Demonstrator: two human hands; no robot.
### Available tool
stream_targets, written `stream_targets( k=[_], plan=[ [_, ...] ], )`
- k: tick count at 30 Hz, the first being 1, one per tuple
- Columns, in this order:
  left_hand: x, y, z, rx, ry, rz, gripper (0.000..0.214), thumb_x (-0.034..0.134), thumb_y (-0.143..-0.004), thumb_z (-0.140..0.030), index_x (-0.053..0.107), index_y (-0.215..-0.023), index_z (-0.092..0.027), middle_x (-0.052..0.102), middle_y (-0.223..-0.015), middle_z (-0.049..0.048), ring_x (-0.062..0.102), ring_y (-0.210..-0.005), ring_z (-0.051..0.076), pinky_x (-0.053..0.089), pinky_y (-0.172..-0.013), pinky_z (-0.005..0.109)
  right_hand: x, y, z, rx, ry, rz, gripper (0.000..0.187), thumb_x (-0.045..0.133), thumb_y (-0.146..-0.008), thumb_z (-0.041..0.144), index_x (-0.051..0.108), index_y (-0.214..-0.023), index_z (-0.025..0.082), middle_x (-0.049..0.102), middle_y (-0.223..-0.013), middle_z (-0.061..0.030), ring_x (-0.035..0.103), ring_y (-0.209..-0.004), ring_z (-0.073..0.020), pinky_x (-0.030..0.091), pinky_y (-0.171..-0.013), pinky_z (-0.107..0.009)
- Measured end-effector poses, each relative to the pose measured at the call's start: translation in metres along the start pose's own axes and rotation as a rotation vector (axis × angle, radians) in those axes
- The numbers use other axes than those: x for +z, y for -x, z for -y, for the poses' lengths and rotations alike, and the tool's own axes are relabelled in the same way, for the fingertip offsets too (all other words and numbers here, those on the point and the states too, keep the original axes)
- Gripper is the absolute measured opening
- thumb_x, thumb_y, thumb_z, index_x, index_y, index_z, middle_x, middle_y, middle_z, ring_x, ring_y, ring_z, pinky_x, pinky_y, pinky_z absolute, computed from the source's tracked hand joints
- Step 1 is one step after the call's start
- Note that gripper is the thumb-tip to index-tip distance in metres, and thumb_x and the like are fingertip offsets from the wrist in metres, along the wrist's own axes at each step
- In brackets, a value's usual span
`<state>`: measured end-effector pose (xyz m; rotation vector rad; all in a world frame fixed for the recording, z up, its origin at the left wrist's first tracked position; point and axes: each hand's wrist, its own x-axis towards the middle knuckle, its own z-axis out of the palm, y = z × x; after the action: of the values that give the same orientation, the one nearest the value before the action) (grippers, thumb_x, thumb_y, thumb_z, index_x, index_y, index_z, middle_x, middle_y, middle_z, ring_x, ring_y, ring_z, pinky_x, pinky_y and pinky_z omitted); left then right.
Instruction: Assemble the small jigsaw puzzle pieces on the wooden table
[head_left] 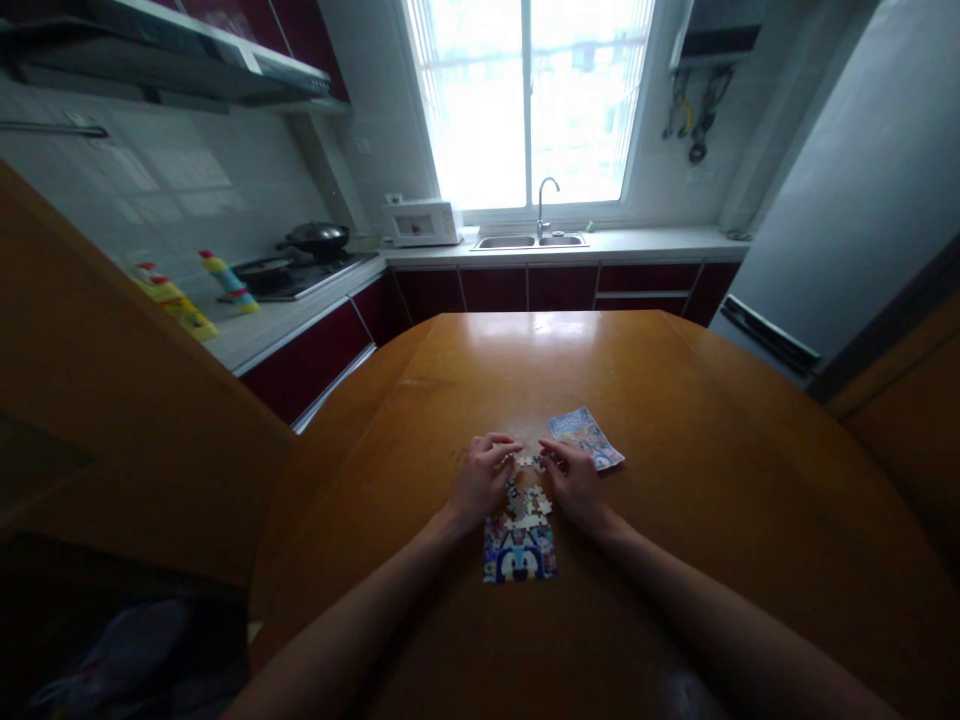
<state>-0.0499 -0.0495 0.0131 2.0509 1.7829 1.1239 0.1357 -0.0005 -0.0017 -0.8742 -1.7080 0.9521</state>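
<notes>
A partly assembled jigsaw puzzle (pixel 519 556) lies on the wooden table, its lower part showing a blue cartoon dog's face. Directly above it are several loose jigsaw pieces (pixel 529 500), some pale side up. My left hand (pixel 484 478) is to the left of these, fingers curled together and tips at a small piece. From the right, my right hand (pixel 574 478) pinches at a dark-and-pale piece with thumb and fingers. A few pale pieces (pixel 526 461) show in the gap between both hands. My fingers partly hide the pieces they touch.
A colourful printed sheet (pixel 586 438) lies just beyond my right hand on the round-ended table (pixel 420 420). Farther off are a sink (pixel 510 242), a microwave (pixel 424 223), a stove with a wok (pixel 319 238), and bottles (pixel 229 282). A fridge (pixel 840 190) stands at right.
</notes>
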Motion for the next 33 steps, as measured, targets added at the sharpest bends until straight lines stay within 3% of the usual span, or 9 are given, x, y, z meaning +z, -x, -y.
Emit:
stream_targets(
  k=[7,11,22,29,33],
  plan=[
    [0.001,0.002,-0.009,0.046,0.167,0.097,0.019,0.071,-0.088,-0.03,0.073,-0.105,-0.023,0.073,-0.096,0.0046,0.061,-0.094,0.021,0.048,-0.086,0.033,0.005,0.004,0.004,0.024,-0.088,0.019,0.019,0.066,-0.086,0.033,0.071,-0.097,0.018,0.072,-0.092,-0.0076,0.069,-0.082,-0.0207,0.057,-0.07,-0.032],
    [0.001,0.003,-0.013,0.015,0.209,0.051,0.011,0.07,-0.088,-0.03,0.076,-0.092,-0.022,0.073,-0.084,0.0036,0.062,-0.08,0.018,0.047,-0.076,0.029,0.006,0.003,0.005,0.021,-0.117,0.035,0.019,0.068,-0.085,0.038,0.072,-0.09,0.019,0.075,-0.086,-0.0058,0.07,-0.079,-0.0205,0.057,-0.071,-0.032],
    [-0.001,0.001,-0.012,0.031,0.208,0.033,0.012,0.067,-0.089,-0.029,0.076,-0.088,-0.021,0.072,-0.084,0.0052,0.062,-0.084,0.019,0.047,-0.077,0.029,0.002,0.003,0.005,-0.049,0.027,-0.009,0.012,0.067,-0.085,0.03,0.073,-0.08,0.021,0.073,-0.081,-0.0051,0.065,-0.074,-0.0202,0.05,-0.067,-0.032],
    [0.001,-0.001,0.0,-0.045,0.126,0.023,0.016,0.063,-0.09,-0.026,0.077,-0.097,-0.021,0.072,-0.089,0.0063,0.063,-0.087,0.02,0.048,-0.079,0.03,-0.003,0.0,-0.001,-0.086,0.102,-0.01,0.018,0.056,-0.089,0.023,0.074,-0.089,0.02,0.07,-0.091,-0.0081,0.064,-0.082,-0.0213,0.052,-0.073,-0.034],
    [-0.014,-0.004,0.003,0.037,0.05,0.168,0.023,0.06,-0.094,-0.029,0.076,-0.11,-0.026,0.071,-0.101,0.0069,0.06,-0.098,0.022,0.046,-0.089,0.033,-0.008,0.002,0.0,-0.13,0.286,0.098,0.03,0.053,-0.086,0.011,0.074,-0.105,0.022,0.067,-0.11,-0.0105,0.064,-0.092,-0.0223,0.052,-0.084,-0.036]
  ],
)
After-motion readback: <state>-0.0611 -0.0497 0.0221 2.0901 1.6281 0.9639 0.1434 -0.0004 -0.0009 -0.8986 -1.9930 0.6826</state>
